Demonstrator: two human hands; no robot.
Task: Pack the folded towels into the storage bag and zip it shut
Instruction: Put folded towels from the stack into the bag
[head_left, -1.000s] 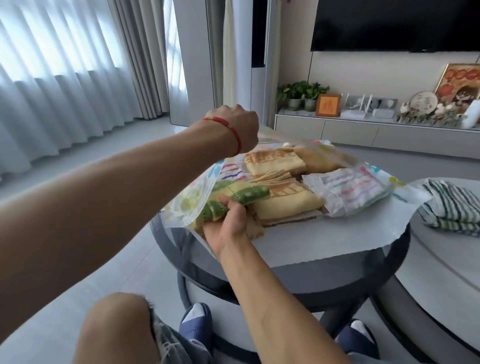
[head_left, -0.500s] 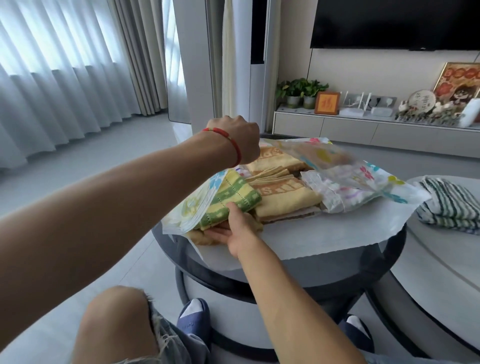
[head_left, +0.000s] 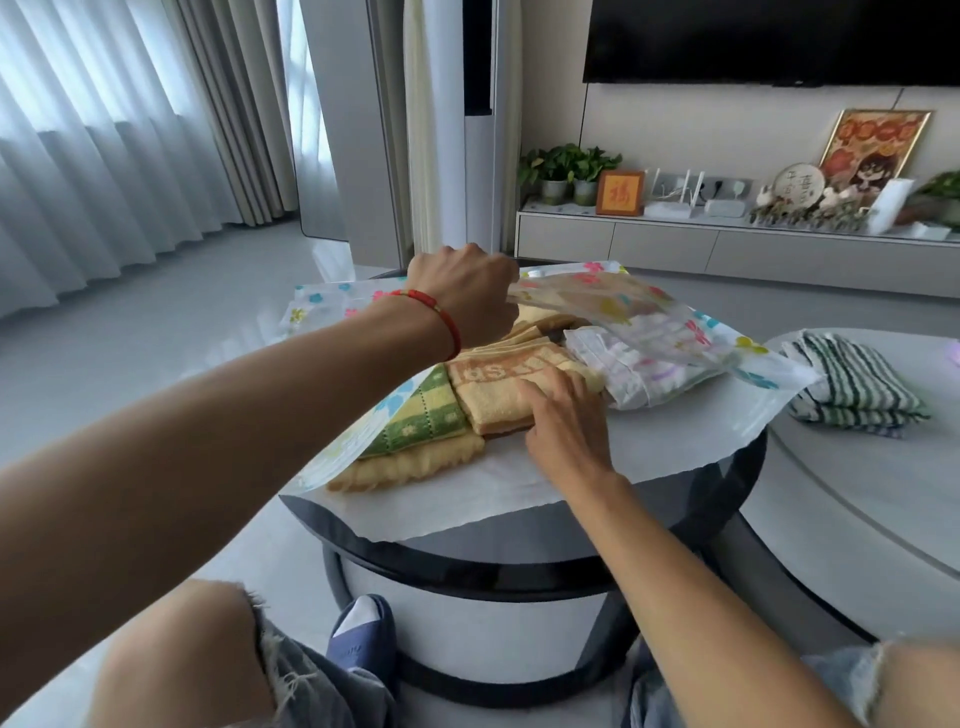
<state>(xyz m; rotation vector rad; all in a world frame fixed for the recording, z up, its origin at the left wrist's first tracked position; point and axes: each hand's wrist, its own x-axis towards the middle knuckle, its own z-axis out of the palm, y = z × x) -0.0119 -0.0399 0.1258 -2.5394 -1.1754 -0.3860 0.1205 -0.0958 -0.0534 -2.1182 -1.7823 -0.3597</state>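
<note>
Left grip: our left hand (head_left: 462, 293) is curled, pinching the upper sheet of the storage bag (head_left: 613, 306) and holding the mouth lifted.
Right grip: our right hand (head_left: 563, 421) lies flat, fingers nearly straight, pressing on the tan towel (head_left: 493, 389).
Bag: clear plastic with a flower print, lying on the white sheet (head_left: 519, 488) on the round desk (head_left: 519, 566), mouth open toward us.
Contents: tan towel with an orange band, folded; green-and-yellow towel (head_left: 421, 421) just left of it; a frilly beige towel (head_left: 410, 465) beneath, edge sticking out; a pale striped towel (head_left: 628, 374) on the right under the plastic.
Outside: a green-striped towel (head_left: 852, 387) sits on the neighbouring desk (head_left: 857, 493), well apart from the bag.
Zip: cannot tell from here.
</note>
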